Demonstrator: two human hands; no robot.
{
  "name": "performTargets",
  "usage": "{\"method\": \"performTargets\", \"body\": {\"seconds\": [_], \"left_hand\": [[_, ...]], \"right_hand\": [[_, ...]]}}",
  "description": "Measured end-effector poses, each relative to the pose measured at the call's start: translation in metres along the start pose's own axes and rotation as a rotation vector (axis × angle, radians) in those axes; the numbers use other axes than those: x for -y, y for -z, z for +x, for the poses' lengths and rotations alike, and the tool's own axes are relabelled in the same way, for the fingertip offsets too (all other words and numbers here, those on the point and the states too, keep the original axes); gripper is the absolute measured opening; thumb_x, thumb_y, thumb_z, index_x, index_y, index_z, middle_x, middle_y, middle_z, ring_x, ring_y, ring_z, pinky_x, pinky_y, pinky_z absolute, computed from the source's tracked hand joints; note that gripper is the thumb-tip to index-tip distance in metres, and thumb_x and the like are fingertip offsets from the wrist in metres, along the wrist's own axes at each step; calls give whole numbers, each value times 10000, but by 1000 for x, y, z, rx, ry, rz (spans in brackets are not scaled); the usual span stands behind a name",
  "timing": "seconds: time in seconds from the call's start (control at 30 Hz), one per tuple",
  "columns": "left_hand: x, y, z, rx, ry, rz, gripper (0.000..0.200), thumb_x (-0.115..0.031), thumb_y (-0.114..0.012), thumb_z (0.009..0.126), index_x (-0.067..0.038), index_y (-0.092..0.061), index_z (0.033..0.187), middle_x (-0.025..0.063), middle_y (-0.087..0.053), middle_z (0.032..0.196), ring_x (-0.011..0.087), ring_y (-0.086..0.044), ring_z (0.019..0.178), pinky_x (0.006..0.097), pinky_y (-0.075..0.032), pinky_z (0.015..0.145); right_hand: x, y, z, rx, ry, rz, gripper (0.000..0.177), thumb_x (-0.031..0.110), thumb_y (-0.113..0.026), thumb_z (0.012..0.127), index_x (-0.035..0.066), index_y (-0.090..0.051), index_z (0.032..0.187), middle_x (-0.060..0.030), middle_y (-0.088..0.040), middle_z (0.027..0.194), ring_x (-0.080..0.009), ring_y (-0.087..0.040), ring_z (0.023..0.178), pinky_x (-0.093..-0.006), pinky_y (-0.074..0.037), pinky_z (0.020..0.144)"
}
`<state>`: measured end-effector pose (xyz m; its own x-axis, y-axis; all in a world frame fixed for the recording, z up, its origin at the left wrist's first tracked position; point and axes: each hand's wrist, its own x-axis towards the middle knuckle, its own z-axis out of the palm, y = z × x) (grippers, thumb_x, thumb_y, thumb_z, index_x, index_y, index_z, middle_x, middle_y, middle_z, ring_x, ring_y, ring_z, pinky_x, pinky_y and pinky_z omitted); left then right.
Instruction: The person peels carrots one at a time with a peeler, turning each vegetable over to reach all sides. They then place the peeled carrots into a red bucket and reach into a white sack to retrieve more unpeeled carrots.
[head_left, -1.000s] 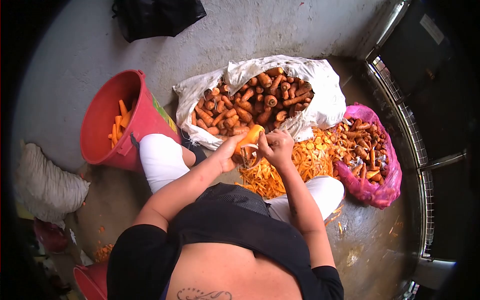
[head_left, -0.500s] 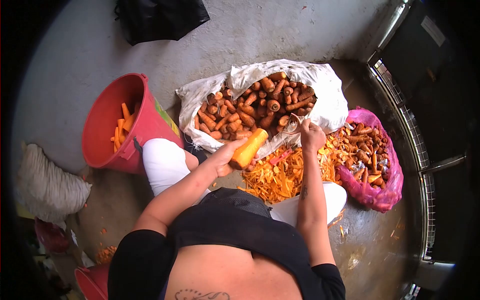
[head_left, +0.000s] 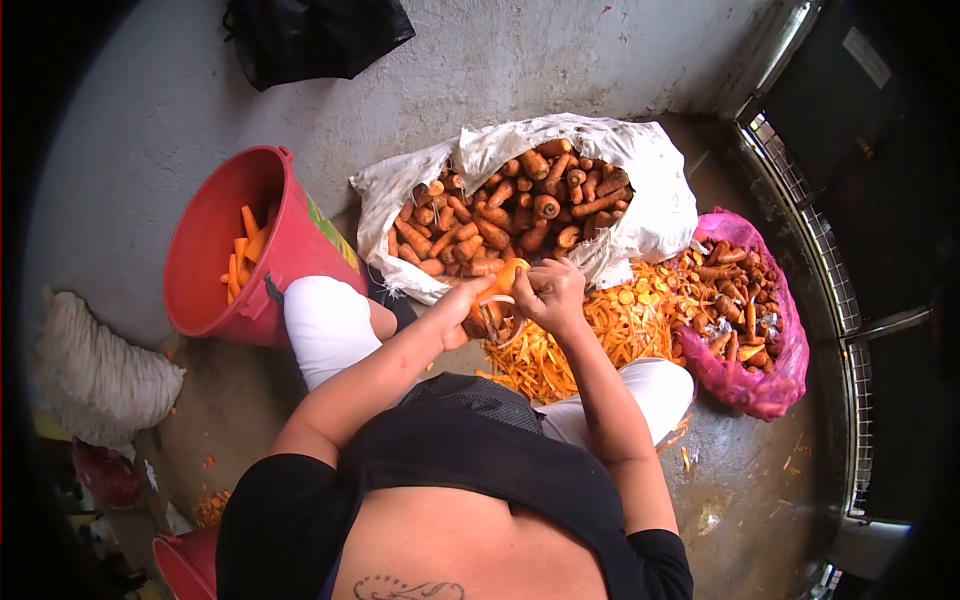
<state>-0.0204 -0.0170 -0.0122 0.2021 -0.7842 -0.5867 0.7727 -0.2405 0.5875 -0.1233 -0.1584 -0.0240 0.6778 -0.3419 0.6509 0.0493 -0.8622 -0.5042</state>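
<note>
**A:** What has changed for you since half a second ago?

**B:** Your right hand (head_left: 552, 292) was out at the edge of the white sack (head_left: 650, 190). Now it is back against the carrot (head_left: 505, 272), its fingers bent shut (whatever they grip is hidden from here). Your left hand (head_left: 462, 312) has stayed put, fingers wrapped around the carrot's lower end. The carrot is tilted, with its tip towards the sack, just above your knees. A pale strip of peel (head_left: 497, 300) curls off it between your hands.

**A:** And the count around you?

**B:** One carrot is in hand. There are two red buckets. The tipped one (head_left: 200, 200) by your left knee holds peeled carrots (head_left: 240, 255), and only the rim of the other (head_left: 185, 565) shows behind you. The white sack holds unpeeled carrots, too many to count. There is one pink bag (head_left: 775, 385) of carrot ends and one heap of peelings (head_left: 600, 330) between the sack and that bag. There is also one black bag (head_left: 310, 35) by the wall and one grey sack (head_left: 95, 375) on your far left.

**A:** Is anything in the way?

**B:** Your own hands cover most of the carrot, and your right forearm crosses the near part of the heap.
</note>
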Motion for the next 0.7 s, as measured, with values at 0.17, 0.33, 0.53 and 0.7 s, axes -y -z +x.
{"method": "performTargets", "body": {"seconds": [0.17,0.33,0.53,0.7], "left_hand": [[-8,17,0,87,-2,193,421,-379,-395,983,-41,-497,1213,68,-619,867,158,-623,743,301,-521,589],[-9,14,-12,216,110,108,436,-403,-364,992,-75,-450,1267,124,-612,955,176,-625,722,319,-534,587],[-11,18,1,175,84,-81,431,-425,-419,972,-97,-487,1245,101,-613,987,190,-625,785,355,-533,683],[1,13,11,59,49,-111,350,-376,-470,958,-96,-524,1161,70,-628,954,191,-635,793,347,-542,699]], "right_hand": [[-51,3,8,5,-261,-259,385,222,-548,860,86,-594,503,-54,-419,394,-189,-418,373,-315,-386,491],[-112,18,-5,-138,-446,-681,524,383,-489,922,125,-590,477,2,-526,422,-123,-466,360,-281,-418,454],[-50,6,-8,2,-490,108,412,274,-539,893,170,-642,508,50,-471,383,-99,-404,354,-274,-340,475],[19,8,-2,22,-11,-36,331,181,-624,783,110,-561,467,-38,-510,456,-202,-484,465,-340,-335,489]]}}
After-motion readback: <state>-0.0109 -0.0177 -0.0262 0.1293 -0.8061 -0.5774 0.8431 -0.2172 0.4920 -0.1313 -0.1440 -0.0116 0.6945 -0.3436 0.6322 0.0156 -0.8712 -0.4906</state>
